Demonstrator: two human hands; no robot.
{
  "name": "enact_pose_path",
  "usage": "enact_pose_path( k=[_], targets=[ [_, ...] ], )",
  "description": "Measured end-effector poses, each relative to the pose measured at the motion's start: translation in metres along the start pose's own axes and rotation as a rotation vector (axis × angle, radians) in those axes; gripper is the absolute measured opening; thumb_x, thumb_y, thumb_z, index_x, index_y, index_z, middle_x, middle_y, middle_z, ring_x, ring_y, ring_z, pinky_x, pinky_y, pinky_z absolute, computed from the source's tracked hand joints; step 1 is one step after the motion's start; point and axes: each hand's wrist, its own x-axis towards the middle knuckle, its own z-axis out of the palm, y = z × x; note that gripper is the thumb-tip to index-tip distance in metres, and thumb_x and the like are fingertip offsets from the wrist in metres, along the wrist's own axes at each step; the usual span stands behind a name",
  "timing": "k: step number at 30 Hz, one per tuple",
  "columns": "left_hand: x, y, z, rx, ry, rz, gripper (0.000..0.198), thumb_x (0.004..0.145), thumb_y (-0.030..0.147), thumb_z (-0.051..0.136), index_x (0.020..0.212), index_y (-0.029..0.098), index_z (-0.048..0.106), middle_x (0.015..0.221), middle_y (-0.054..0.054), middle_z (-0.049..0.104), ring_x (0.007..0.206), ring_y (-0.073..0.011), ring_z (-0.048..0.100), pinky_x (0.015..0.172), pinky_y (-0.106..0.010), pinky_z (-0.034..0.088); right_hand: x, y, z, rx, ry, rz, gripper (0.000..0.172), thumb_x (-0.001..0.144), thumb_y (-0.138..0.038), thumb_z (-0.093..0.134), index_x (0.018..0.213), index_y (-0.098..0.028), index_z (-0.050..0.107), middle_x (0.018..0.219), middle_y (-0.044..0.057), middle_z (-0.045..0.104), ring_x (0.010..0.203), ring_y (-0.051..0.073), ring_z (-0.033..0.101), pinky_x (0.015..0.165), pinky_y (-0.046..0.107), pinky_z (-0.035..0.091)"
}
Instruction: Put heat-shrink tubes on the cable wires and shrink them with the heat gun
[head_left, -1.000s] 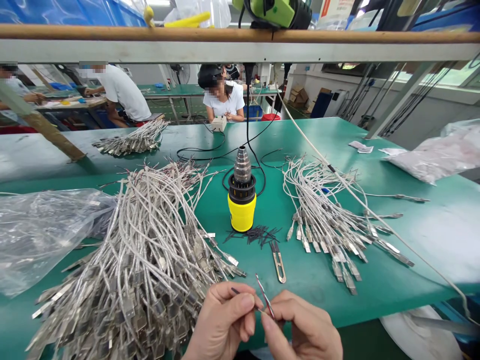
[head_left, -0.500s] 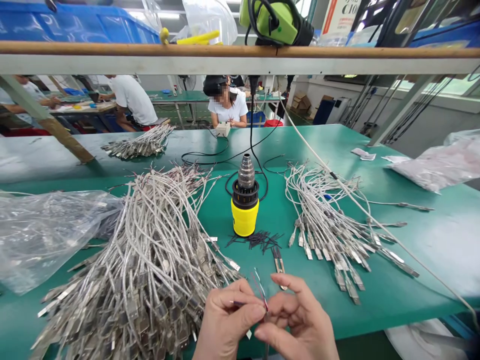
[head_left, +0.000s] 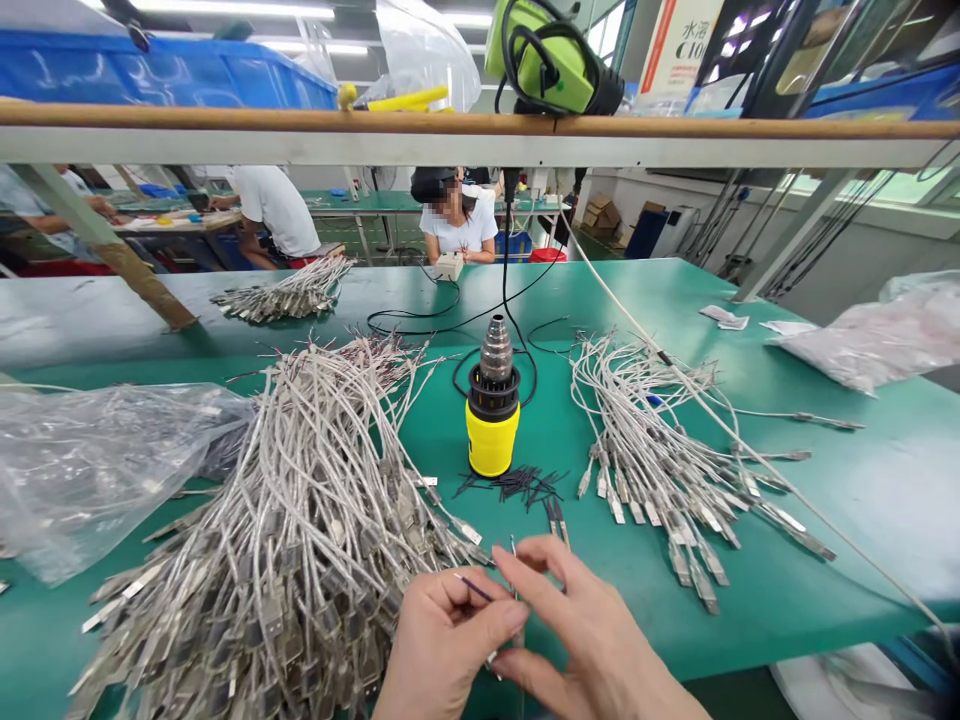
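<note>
My left hand [head_left: 450, 645] pinches a short, thin black sleeve [head_left: 474, 588] between thumb and forefinger. My right hand [head_left: 577, 630] is close beside it, its fingers around a thin wire [head_left: 513, 570] that stands up between my hands. The wire's lower end is partly hidden by my fingers. Just above my right hand lie metal snips [head_left: 556, 522]. A small scatter of black sleeve pieces [head_left: 510, 484] sits beyond them. To the left of my left hand spreads a large heap of braided cables with metal connectors [head_left: 300, 530].
A yellow-and-black tool with a stepped metal nose [head_left: 493, 425] stands on the green bench [head_left: 825, 500] beyond my hands. A second cable bundle [head_left: 649, 460] lies right, and a third [head_left: 281, 295] further back. Plastic bags [head_left: 97, 470] lie left. A co-worker [head_left: 457, 225] sits across the bench.
My right hand has spread and moved up and right, now covering part of the snips. The whole scene sits lower in the picture as my head has tilted up.
</note>
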Motion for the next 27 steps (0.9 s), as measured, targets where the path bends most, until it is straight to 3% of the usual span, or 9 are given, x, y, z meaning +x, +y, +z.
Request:
enact_pose_path(
  k=[2,4,5,7,10,13,16,21,27],
  targets=[
    [-0.001,0.000,0.001,-0.020,0.055,0.002,0.022,0.056,0.028,0.081,0.051,0.013,0.066,0.049,-0.001,0.060,0.045,-0.0085,0.046,0.044,-0.019,0.035,0.000,0.002,0.002,-0.172,0.104,-0.070,0.046,0.072,-0.022,0.071,0.116,-0.018,0.058,0.118,0.020,0.054,0.101,0.034,0.057,0.068,0.043,0.056],
    [-0.003,0.001,0.004,-0.038,0.086,0.022,0.023,0.055,0.029,0.082,0.051,0.013,0.066,0.048,0.000,0.059,0.044,-0.0077,0.044,0.044,-0.018,0.035,0.000,0.003,0.005,-0.211,0.179,-0.160,0.030,0.077,-0.021,0.067,0.105,-0.015,0.061,0.119,0.021,0.055,0.110,0.036,0.051,0.081,0.049,0.052],
    [-0.004,0.002,0.005,-0.046,0.101,0.039,0.023,0.055,0.029,0.082,0.051,0.014,0.066,0.047,0.001,0.058,0.044,-0.0074,0.044,0.045,-0.018,0.036,-0.001,0.002,0.007,-0.164,0.190,-0.191,0.020,0.080,-0.020,0.063,0.100,-0.014,0.062,0.109,0.019,0.061,0.105,0.032,0.055,0.081,0.045,0.052],
    [-0.005,0.004,0.007,-0.057,0.118,0.080,0.023,0.054,0.030,0.083,0.050,0.014,0.066,0.046,0.002,0.056,0.044,-0.0070,0.044,0.046,-0.018,0.039,-0.002,-0.001,0.011,0.001,0.170,-0.179,0.010,0.088,-0.019,0.052,0.087,-0.014,0.060,0.079,0.009,0.066,0.076,0.020,0.063,0.066,0.028,0.053],
    [-0.006,0.006,0.009,-0.049,0.111,0.086,0.026,0.054,0.035,0.083,0.050,0.014,0.067,0.044,0.003,0.052,0.038,-0.0054,0.042,0.038,-0.017,0.035,-0.002,-0.009,0.010,0.244,0.103,-0.034,0.029,0.094,-0.022,0.040,0.069,-0.018,0.055,0.052,-0.002,0.056,0.044,0.010,0.052,0.047,0.018,0.042],
    [-0.008,0.007,0.008,-0.071,0.147,0.036,0.029,0.048,0.038,0.085,0.058,0.014,0.072,0.049,0.002,0.058,0.032,-0.0031,0.041,0.031,-0.014,0.031,0.000,-0.015,0.004,0.467,0.000,0.134,0.036,0.094,-0.028,0.039,0.066,-0.019,0.059,0.050,-0.003,0.057,0.044,0.009,0.054,0.048,0.017,0.041],
    [-0.010,0.007,0.007,-0.149,0.165,0.050,0.033,0.042,0.037,0.088,0.065,0.017,0.076,0.059,-0.002,0.067,0.036,-0.0048,0.049,0.035,-0.014,0.039,0.001,-0.019,-0.001,0.621,-0.023,0.259,0.039,0.093,-0.035,0.040,0.064,-0.020,0.063,0.045,-0.003,0.055,0.040,0.009,0.051,0.045,0.018,0.040],
    [-0.008,0.004,0.002,-0.170,0.077,0.146,0.020,0.053,0.034,0.085,0.061,0.018,0.077,0.053,-0.003,0.066,0.040,-0.0085,0.054,0.037,-0.015,0.043,-0.002,-0.019,0.003,0.725,-0.004,0.410,0.037,0.087,-0.043,0.048,0.066,-0.019,0.067,0.038,-0.004,0.051,0.033,0.008,0.039,0.038,0.019,0.032],
    [-0.003,-0.001,-0.002,-0.205,0.031,0.149,0.017,0.058,0.032,0.082,0.060,0.017,0.075,0.052,-0.003,0.066,0.040,-0.0087,0.055,0.037,-0.015,0.044,-0.002,-0.015,0.001,0.795,-0.143,0.466,0.039,0.086,-0.049,0.051,0.076,-0.017,0.071,0.045,-0.002,0.054,0.036,0.008,0.040,0.038,0.019,0.032]
  ],
)
